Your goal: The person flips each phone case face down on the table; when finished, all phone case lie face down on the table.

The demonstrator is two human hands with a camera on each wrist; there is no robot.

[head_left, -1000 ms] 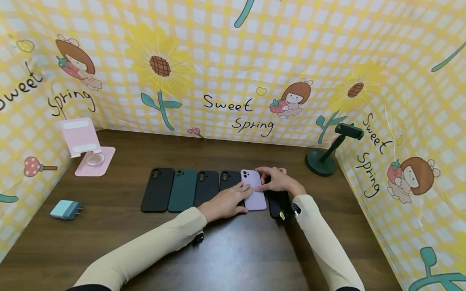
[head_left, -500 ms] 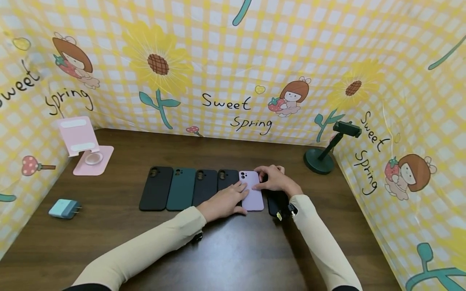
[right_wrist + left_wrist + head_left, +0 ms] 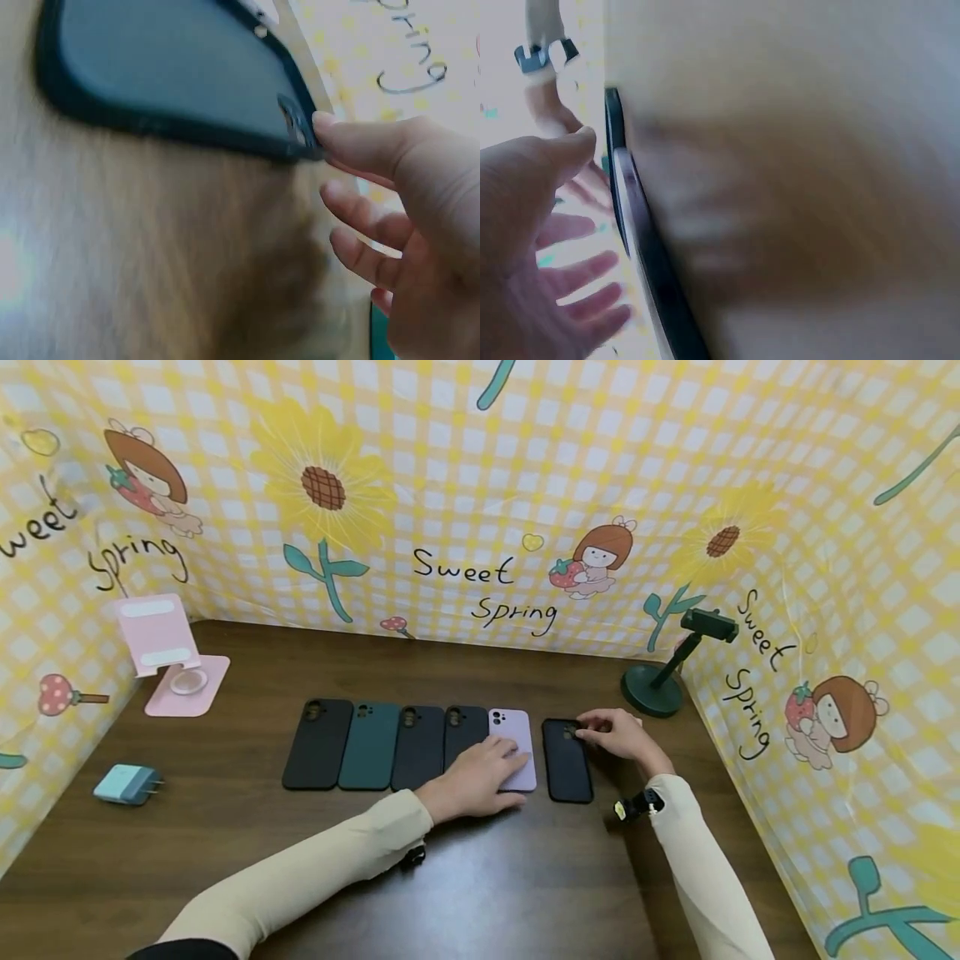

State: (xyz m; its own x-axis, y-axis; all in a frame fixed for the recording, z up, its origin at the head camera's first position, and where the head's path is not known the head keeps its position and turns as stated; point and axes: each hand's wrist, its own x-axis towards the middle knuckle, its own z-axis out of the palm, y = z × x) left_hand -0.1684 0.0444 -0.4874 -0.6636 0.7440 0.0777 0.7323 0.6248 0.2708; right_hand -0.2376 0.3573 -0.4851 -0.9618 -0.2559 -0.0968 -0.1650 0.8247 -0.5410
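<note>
A lilac phone case (image 3: 512, 720) ends the row on the right, camera cutouts at its far end. My left hand (image 3: 483, 777) lies over its near part, fingers extended; in the left wrist view this left hand (image 3: 532, 232) has its fingers spread. Right of the row, a black phone case (image 3: 567, 770) lies apart, its hollow inside facing up. My right hand (image 3: 621, 737) is at its far right corner. In the right wrist view, thumb and index finger of the right hand (image 3: 420, 202) pinch that corner by the camera cutout; the other fingers are loosely bent.
Left of the lilac case lie a dark case (image 3: 467, 727), another dark case (image 3: 418, 747), a teal case (image 3: 367, 747) and a black case (image 3: 318, 747). A pink phone stand (image 3: 202, 693), a blue charger plug (image 3: 129, 785) and a green phone holder (image 3: 651, 689) stand farther out.
My right hand has left the lilac case's right edge and moved right to the black case, which is now uncovered. My left hand has shifted slightly right over the lilac case.
</note>
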